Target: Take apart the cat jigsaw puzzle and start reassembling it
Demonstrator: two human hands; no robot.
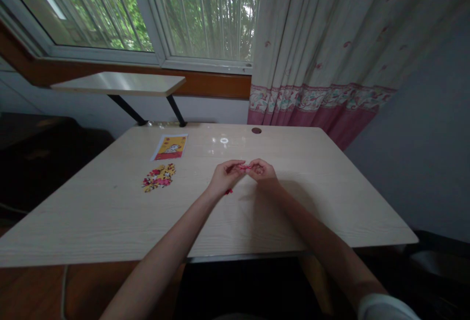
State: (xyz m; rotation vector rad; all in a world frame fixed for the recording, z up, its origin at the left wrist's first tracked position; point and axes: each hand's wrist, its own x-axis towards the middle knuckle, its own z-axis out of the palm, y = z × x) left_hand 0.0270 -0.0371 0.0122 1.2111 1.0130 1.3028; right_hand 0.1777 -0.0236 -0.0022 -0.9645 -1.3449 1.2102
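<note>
Above the middle of the table, my left hand (223,176) and my right hand (265,171) meet with their fingertips close together. Between them they grip red-and-white puzzle pieces (245,167), pinched from both sides; how many pieces there are is too small to tell. Just below my left wrist, a red puzzle piece (229,192) lies on the table, partly hidden by the arm. To the left is a loose pile of puzzle pieces (159,178) in yellow, red, black and white. Behind the pile lies a yellow-and-red picture card (171,147) with a white cartoon figure.
The pale wooden table (323,222) has a round cable hole (256,130) near its back edge. A raised shelf (121,84) on black legs stands at the back left. Beyond are a barred window (205,21) and a long floral curtain (316,51).
</note>
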